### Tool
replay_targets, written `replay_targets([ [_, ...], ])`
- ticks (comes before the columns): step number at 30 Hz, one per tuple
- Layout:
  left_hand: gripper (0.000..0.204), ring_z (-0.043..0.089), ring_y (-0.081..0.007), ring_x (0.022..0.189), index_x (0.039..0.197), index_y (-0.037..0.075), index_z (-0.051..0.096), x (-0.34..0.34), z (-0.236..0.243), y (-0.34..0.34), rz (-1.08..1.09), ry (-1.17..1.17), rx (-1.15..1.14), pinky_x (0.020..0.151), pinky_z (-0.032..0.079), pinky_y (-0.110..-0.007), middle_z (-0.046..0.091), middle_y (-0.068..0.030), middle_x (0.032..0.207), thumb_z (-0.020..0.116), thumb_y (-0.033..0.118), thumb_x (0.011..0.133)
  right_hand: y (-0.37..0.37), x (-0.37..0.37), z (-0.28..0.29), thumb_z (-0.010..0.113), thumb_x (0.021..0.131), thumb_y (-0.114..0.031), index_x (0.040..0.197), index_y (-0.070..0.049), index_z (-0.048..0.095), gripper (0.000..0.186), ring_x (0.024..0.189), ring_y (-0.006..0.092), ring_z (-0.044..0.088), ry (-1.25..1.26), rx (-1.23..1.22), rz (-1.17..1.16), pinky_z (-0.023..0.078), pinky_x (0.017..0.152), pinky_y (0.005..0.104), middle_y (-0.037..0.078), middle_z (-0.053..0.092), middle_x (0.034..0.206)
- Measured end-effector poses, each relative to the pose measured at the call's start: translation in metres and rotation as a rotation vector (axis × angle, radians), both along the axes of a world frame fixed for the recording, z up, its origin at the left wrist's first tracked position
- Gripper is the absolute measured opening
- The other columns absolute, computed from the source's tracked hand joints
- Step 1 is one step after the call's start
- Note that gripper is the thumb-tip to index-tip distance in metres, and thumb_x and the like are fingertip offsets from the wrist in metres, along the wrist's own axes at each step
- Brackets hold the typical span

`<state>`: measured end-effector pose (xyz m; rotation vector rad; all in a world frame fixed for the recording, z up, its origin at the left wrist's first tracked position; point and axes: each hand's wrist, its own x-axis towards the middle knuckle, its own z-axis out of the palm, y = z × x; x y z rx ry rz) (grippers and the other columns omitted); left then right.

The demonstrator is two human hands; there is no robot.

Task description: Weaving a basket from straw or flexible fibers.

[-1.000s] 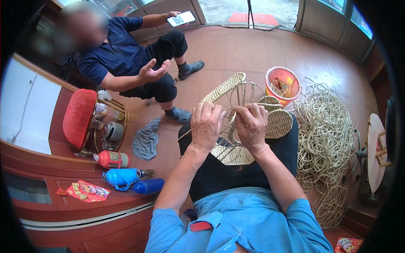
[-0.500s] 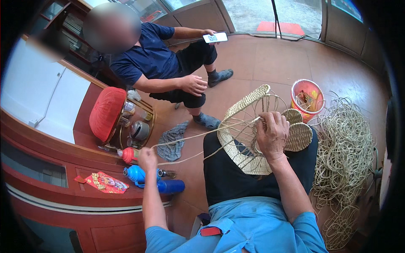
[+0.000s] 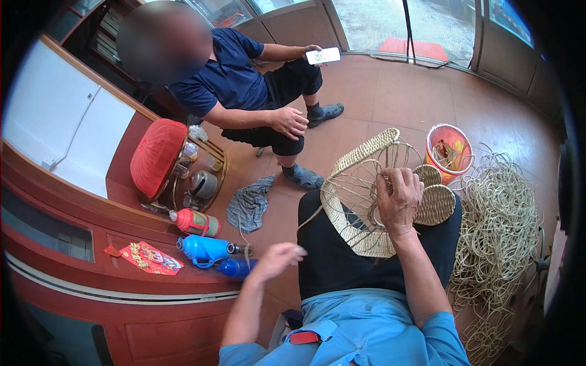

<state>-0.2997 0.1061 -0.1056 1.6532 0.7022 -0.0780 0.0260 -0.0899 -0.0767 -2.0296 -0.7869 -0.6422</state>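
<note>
A half-woven straw piece [image 3: 356, 235] rests on my lap, with a braided curved border, bare cords across its middle and rounded woven lobes [image 3: 436, 205] at its right. My right hand [image 3: 400, 198] is closed on it at the inner edge beside the lobes, pinching the cords; its fingertips partly hide what they grip. To the left of my knees my left hand [image 3: 279, 259] is in the air, apart from the woven piece and blurred by motion. A thin loose cord [image 3: 242, 227] curls down close behind that hand; whether the fingers hold it is unclear.
A big heap of straw cord [image 3: 497, 226] lies at my right, beside a red bucket [image 3: 448, 152]. Several flasks, one blue [image 3: 204, 249], stand at my left near a grey cloth [image 3: 251, 204]. Opposite sits a person holding a phone [image 3: 323, 56].
My left hand has come back right and nearer my body; the cords stretched taut to it are now slack. My right hand keeps its grip on the woven piece.
</note>
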Motion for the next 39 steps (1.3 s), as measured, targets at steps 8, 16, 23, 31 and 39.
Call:
replay_targets([
  [8,0.036,0.072,-0.0128,0.088,0.138,-0.004,0.072,0.187,0.057,-0.078,0.033,-0.403,0.372,0.080,0.060,-0.032,0.079,-0.0099,0.112,0.068,0.020,0.111,-0.003,-0.004,0.000,0.082,0.095,-0.022,0.104,-0.017,0.079,0.010,0.093,0.0267,0.065,0.000,-0.020,0.050,0.045,0.083,0.0449,0.004,0.065,0.095],
  [16,0.032,0.078,-0.0411,0.116,0.137,-0.006,0.066,0.258,0.053,-0.081,0.080,-0.455,0.610,0.100,0.061,-0.049,0.076,-0.0272,0.132,0.063,0.009,0.109,-0.009,-0.001,0.012,0.077,0.097,-0.024,0.107,-0.014,0.081,0.014,0.090,0.0319,0.068,0.111,-0.160,0.086,0.048,0.081,0.0473,0.009,0.068,0.092],
  [23,0.019,0.079,-0.0310,0.098,0.122,-0.003,0.062,0.267,0.043,-0.101,0.283,-0.546,0.493,0.087,0.062,-0.044,0.077,-0.0197,0.110,0.068,0.008,0.107,-0.010,0.002,0.013,0.075,0.096,-0.022,0.105,-0.013,0.080,0.013,0.091,0.0330,0.069,0.162,-0.185,0.099,0.048,0.082,0.0483,0.010,0.068,0.091],
  [31,0.019,0.047,0.0017,0.064,0.124,0.010,0.058,0.251,0.039,-0.094,0.399,-0.786,-0.324,0.053,0.039,-0.016,0.065,0.0011,0.095,0.071,0.012,0.111,-0.004,-0.011,0.013,0.080,0.095,-0.023,0.107,-0.015,0.076,0.015,0.092,0.0296,0.068,0.112,-0.094,0.064,0.048,0.082,0.0459,0.006,0.066,0.098],
  [39,0.014,0.049,-0.0046,0.065,0.120,0.009,0.068,0.119,0.047,0.005,0.632,-0.677,-0.471,0.061,0.043,-0.024,0.058,0.0052,0.086,0.071,0.021,0.113,-0.005,-0.003,-0.001,0.084,0.093,-0.023,0.103,-0.021,0.077,0.012,0.090,0.0236,0.065,-0.048,-0.093,0.169,0.046,0.081,0.0424,0.000,0.064,0.097],
])
